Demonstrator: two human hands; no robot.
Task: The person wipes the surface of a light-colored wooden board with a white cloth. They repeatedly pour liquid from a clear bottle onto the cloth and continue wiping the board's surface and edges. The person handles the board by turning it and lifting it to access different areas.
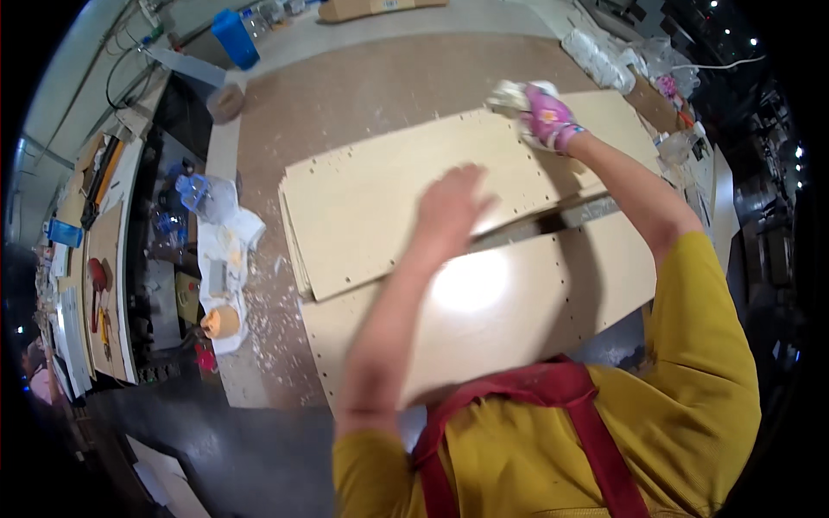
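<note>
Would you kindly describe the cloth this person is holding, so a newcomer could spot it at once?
Start at the stack of pale drilled wooden panels on the brown workbench. At the top panel's far right edge, the right hand, in a pink glove, presses a crumpled whitish rag, the only cloth on the panels.

The upper panel lies bare across its left half, so a hand could pass there; the left hand rests on its middle, and the right hand, gloved and gripping a rag, blocks the far right corner; a gap opens between this panel and the lower panel, which is free on its right; the table far of the panels is open; left of them, shavings and a cluttered cloth crowd the edge.
</note>
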